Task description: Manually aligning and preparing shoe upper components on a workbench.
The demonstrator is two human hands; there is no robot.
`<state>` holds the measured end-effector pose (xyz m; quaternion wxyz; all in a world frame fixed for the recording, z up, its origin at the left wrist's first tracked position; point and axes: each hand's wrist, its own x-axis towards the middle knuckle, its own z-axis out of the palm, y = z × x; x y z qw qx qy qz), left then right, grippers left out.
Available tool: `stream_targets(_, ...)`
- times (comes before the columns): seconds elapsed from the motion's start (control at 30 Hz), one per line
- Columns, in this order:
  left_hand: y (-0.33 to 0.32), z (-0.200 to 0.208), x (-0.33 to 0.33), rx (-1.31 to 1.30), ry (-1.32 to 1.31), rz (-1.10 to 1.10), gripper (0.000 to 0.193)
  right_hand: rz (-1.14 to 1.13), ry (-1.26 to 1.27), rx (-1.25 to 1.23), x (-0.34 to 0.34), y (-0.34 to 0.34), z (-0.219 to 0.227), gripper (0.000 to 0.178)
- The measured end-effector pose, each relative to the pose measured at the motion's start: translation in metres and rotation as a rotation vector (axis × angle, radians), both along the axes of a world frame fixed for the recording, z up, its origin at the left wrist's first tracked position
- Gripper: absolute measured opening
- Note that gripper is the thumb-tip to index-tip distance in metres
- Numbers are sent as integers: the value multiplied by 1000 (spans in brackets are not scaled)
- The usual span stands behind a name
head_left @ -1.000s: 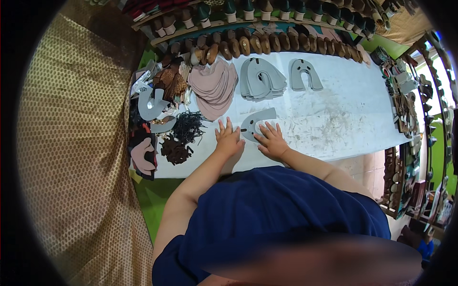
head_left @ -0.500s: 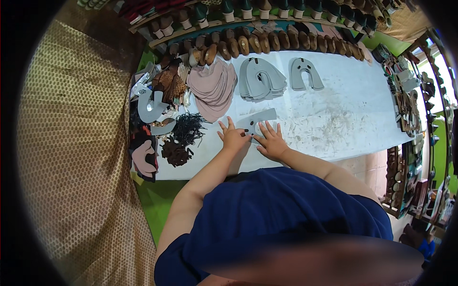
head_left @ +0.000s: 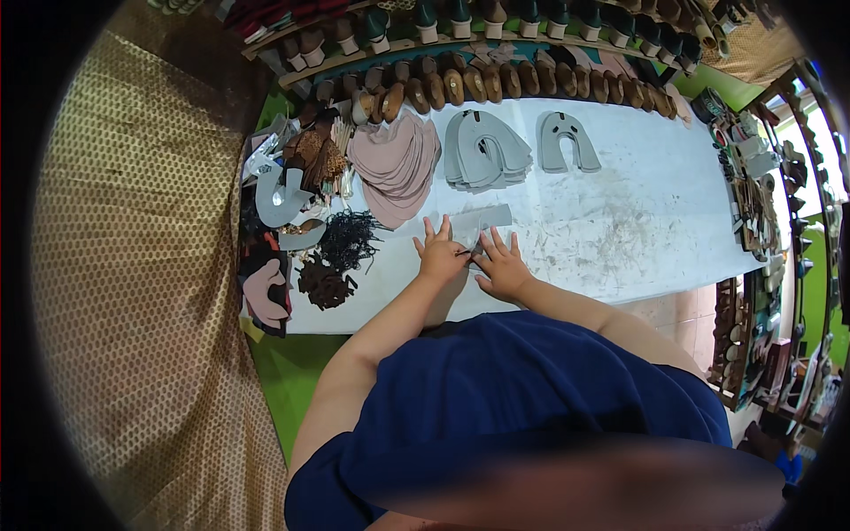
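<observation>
A grey curved shoe-upper piece (head_left: pixel 492 216) lies flat on the white-covered table under both hands, its near part hidden by them. My left hand (head_left: pixel 440 257) pinches a small dark strip (head_left: pixel 464 252) between thumb and forefinger at the piece's near edge; its other fingers are stretched out. Spread flat beside it, my right hand (head_left: pixel 505 267) rests its fingers on the grey piece, thumb close to the strip. Left of my hands are a tangle of thin black strips (head_left: pixel 348 241) and a pile of short dark-brown pieces (head_left: pixel 326 283).
Beyond my hands lie a stack of pink pieces (head_left: pixel 398 168), a stack of grey U-shaped pieces (head_left: pixel 460 164) and a separate grey U-shaped piece (head_left: pixel 553 150). Wooden shoe lasts (head_left: pixel 493 82) line the far edge. Tools (head_left: pixel 753 199) crowd the right edge.
My right hand has drawn slightly closer to the left, and its fingers have shifted on the grey piece. The small dark strip now sits nearer the right thumb.
</observation>
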<state>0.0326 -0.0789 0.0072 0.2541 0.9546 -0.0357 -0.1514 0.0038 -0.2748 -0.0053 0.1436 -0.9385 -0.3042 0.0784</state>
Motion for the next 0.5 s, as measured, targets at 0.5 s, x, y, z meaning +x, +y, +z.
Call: stream_targets(0.5, 9, -2, 14, 57, -71, -94, 14, -79, -51, 265, -5, -9, -3, 39)
